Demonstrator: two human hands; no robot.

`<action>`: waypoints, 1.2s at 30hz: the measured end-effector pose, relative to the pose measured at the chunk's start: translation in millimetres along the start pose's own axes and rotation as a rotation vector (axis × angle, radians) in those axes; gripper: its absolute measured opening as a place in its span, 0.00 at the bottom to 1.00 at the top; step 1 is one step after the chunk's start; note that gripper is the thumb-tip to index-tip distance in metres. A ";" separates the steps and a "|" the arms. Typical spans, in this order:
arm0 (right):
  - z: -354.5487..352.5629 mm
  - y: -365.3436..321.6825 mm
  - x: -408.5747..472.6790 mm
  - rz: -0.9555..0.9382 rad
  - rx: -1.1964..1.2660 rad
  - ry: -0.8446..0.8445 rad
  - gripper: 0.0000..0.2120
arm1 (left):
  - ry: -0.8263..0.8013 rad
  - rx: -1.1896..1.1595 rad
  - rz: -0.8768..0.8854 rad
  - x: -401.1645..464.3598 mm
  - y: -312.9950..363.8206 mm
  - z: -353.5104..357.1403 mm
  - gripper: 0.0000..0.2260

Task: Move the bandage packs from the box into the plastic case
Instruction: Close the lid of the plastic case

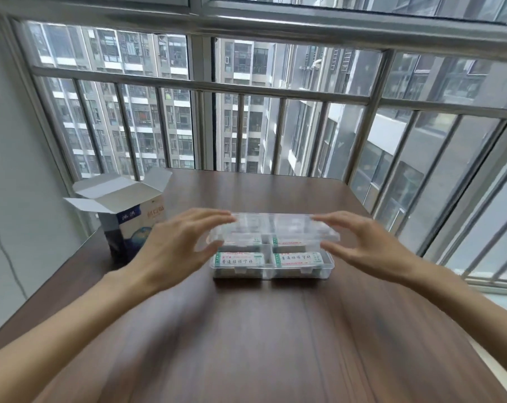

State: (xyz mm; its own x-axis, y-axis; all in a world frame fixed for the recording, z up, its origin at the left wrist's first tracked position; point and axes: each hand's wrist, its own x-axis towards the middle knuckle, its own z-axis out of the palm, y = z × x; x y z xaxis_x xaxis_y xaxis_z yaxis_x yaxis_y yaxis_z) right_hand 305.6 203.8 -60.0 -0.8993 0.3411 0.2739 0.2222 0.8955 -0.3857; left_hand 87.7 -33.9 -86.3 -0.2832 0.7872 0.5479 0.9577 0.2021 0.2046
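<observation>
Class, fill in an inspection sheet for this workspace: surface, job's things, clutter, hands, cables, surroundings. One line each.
Surface: dark wooden table, by a window.
Job's things: clear plastic case at centre, its lid partly lowered; bandage packs lie in its compartments; opened box stands to the left, flaps up, contents not visible.
Clutter: nothing seen.
Hands: left hand and right hand at the lid's two ends, fingers on top, thumbs beneath.
Cables: one thin cable hangs along the left wall.
Surroundings: barred window, apartment blocks outside.
</observation>
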 end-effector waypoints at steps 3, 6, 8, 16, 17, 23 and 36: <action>17.2 2.9 -14.4 -0.006 -0.141 0.000 0.17 | -0.039 0.030 0.052 -14.6 2.9 15.4 0.16; 28.9 2.8 -22.6 -0.020 -0.208 0.070 0.18 | -0.061 0.030 0.075 -22.8 8.4 23.6 0.18; 33.0 2.9 -25.9 -0.024 -0.225 0.102 0.18 | -0.059 0.041 0.081 -25.1 9.9 24.5 0.19; 44.8 -5.7 -23.0 -0.168 -0.464 0.113 0.26 | -0.142 0.213 0.131 -17.2 10.4 39.6 0.24; 47.5 -4.4 -22.6 -0.192 -0.474 0.083 0.29 | -0.142 0.221 0.147 -16.4 9.3 41.3 0.24; 55.0 4.7 -23.4 -0.291 -0.503 0.104 0.31 | -0.146 0.217 0.231 -17.2 5.6 49.0 0.25; 54.8 9.0 -22.1 -0.311 -0.491 0.104 0.32 | -0.173 0.216 0.226 -15.1 6.0 46.3 0.23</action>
State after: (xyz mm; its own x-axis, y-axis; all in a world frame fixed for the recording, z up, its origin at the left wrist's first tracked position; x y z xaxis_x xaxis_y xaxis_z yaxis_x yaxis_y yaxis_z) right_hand 306.9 188.7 -117.8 -0.9139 0.0452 0.4033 0.1244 0.9771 0.1725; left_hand 100.1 -17.6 -130.9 -0.0684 0.9091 0.4108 0.9889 0.1162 -0.0927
